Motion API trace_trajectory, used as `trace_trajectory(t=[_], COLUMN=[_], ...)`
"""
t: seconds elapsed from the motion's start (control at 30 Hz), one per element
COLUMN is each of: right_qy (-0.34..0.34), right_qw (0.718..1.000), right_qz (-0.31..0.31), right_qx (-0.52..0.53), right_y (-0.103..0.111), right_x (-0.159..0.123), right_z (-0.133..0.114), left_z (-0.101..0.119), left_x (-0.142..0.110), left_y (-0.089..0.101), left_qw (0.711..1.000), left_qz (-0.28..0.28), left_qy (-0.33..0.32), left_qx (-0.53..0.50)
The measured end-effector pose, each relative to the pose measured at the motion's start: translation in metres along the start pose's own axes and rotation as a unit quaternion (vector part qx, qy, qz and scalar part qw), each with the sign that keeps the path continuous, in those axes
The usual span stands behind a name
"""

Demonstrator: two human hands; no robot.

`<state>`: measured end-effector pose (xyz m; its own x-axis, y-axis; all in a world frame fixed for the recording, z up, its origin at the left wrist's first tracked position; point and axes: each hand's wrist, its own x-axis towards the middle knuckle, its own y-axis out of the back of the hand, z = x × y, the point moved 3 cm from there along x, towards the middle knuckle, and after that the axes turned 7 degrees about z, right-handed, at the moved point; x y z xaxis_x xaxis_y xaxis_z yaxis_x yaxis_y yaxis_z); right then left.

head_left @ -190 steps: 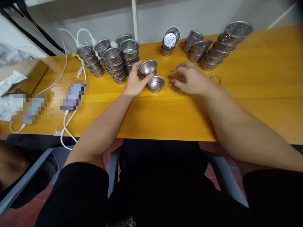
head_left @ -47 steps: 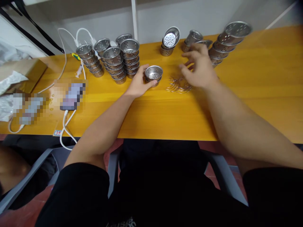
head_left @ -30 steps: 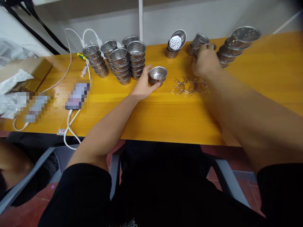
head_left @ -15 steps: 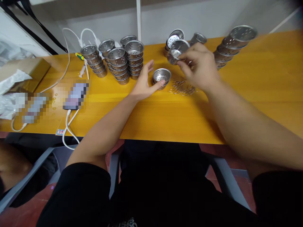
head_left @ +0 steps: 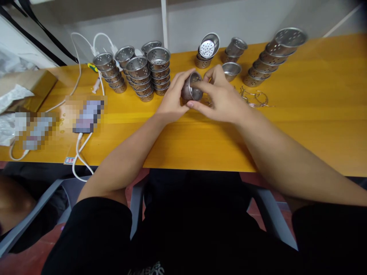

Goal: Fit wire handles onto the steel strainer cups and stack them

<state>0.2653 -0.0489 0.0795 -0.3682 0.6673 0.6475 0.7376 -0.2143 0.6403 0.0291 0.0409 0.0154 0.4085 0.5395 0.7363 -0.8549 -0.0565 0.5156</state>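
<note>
Seemingly, both hands (head_left: 197,95) hold a tilted metal cup (head_left: 191,88).

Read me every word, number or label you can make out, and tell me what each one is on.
"3", then an unclear character: sticker at the front edge of the table.
"SYS", other letters too blurred: black shirt.
Phone and pixelated device: nothing readable.
Syringe: any markings too small.

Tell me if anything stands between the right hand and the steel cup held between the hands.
Nothing visible does: the right hand reaches into the tilted cup's open mouth, while the left hand wraps its far side. The loose wires lie out of the way.
</note>
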Motion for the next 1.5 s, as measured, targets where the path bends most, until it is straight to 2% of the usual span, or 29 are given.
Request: trace_trajectory(t=[0.1,0.33,0.57,0.87,1.03,1.23,1.33,1.43,1.5], right_qy=[-0.017,-0.026,-0.067,-0.09,-0.082,-0.089,-0.08,-0.091,-0.101], right_qw=[0.999,0.999,0.995,0.983,0.992,0.995,0.994,0.986,0.987], right_qz=[-0.025,-0.01,-0.005,0.044,0.056,0.021,0.076,0.139,0.125], right_qx=[-0.011,0.043,0.072,0.156,0.078,0.029,-0.004,0.009,0.008], right_y=[0.007,0.023,0.02,0.019,0.017,0.015,0.02,0.026,0.028], right_x=[-0.002,0.002,0.003,0.005,0.004,0.001,0.001,0.001,0.0], right_z=[0.002,0.0,0.003,0.003,-0.003,0.004,0.01,0.019,0.03], left_z=[0.008,0.009,0.014,0.025,0.024,0.02,0.015,0.006,0.0], left_x=[-0.001,0.001,0.003,0.007,0.007,0.01,0.009,0.005,0.002], left_y=[0.003,0.006,0.007,0.011,0.011,0.011,0.014,0.019,0.02], left_qw=[1.0,1.0,0.999,0.998,0.998,0.999,0.999,0.996,0.993], left_qz=[-0.004,-0.007,-0.019,-0.028,-0.02,-0.009,0.012,0.051,0.079], left_qy=[0.022,0.022,-0.008,-0.023,0.0,0.044,0.048,0.059,0.076], left_qx=[0.012,0.019,0.036,0.059,0.053,0.01,0.015,0.036,0.039])
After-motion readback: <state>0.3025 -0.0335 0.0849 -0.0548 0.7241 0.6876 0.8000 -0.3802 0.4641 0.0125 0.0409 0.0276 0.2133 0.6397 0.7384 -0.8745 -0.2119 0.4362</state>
